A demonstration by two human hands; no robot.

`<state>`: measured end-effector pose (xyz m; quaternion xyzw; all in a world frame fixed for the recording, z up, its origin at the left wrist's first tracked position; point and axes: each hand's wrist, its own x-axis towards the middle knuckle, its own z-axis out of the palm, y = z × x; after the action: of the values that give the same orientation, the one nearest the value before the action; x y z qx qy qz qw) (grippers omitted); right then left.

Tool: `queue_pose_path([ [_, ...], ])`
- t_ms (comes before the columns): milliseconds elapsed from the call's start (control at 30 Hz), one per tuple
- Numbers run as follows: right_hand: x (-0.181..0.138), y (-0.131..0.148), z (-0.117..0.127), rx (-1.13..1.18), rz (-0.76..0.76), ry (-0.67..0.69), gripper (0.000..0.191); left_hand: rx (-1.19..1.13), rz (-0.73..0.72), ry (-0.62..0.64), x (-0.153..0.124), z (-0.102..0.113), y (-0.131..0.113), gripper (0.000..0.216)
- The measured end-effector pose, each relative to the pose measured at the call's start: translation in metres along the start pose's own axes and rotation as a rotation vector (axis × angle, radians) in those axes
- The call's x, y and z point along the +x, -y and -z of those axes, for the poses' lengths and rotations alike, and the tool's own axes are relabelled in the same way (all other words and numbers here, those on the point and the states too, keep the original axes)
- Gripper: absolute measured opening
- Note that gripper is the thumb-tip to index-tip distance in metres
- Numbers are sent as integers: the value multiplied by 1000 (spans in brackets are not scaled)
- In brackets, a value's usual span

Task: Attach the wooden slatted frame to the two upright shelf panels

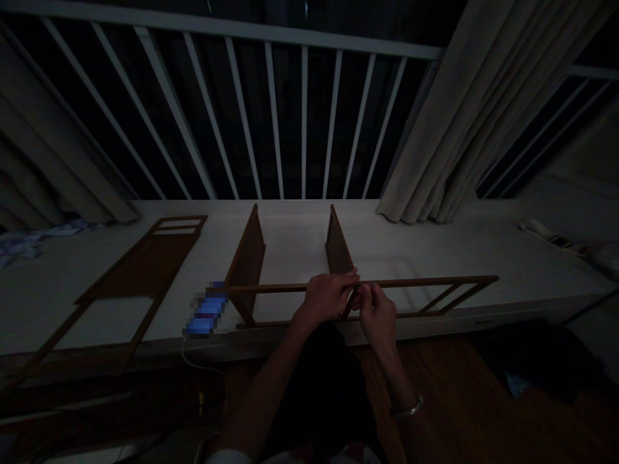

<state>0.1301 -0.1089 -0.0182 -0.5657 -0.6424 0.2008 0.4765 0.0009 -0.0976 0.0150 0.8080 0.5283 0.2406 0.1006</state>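
A brown wooden frame [425, 282] lies on its long side along the pale ledge, with slats at its right end. Two flat wooden panels stand away from it toward the window: a left panel [247, 258] and a right panel [339, 243]. My left hand [326, 296] is closed over the frame's upper rail where the right panel meets it. Beside it, my right hand [378, 316] has its fingers pinched together at the same joint. Whatever those fingers hold is too dark and small to make out.
Another wooden frame [145, 264] with a panel and slats lies flat at the left. A blurred, lit phone [207, 312] with a white cable sits between the frames. White railings [304, 122] and curtains [445, 129] are behind. Dark cloth [536, 361] lies on the floor at right.
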Motion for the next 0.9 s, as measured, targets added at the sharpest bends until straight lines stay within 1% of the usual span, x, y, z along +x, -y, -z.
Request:
queue_pose_path([
  [233, -3, -6, -5, 111, -19, 6, 28, 8, -12, -25, 0, -3, 2, 30],
  [367, -4, -6, -8, 147, -40, -24, 30, 5, -4, 3, 0, -1, -1, 31],
  [500, -5, -7, -11, 172, -75, -46, 30, 6, 47, 38, 0, 2, -4, 32],
  [633, -6, -8, -14, 228, -110, -69, 30, 5, 26, 30, 0, 3, -3, 31],
  [800, -5, -11, -16, 286, -140, -54, 30, -5, 28, 14, 0, 2, -2, 31],
  [900, -3, -10, -16, 319, -123, -26, 31, -3, 40, 19, 0, 2, -3, 31],
])
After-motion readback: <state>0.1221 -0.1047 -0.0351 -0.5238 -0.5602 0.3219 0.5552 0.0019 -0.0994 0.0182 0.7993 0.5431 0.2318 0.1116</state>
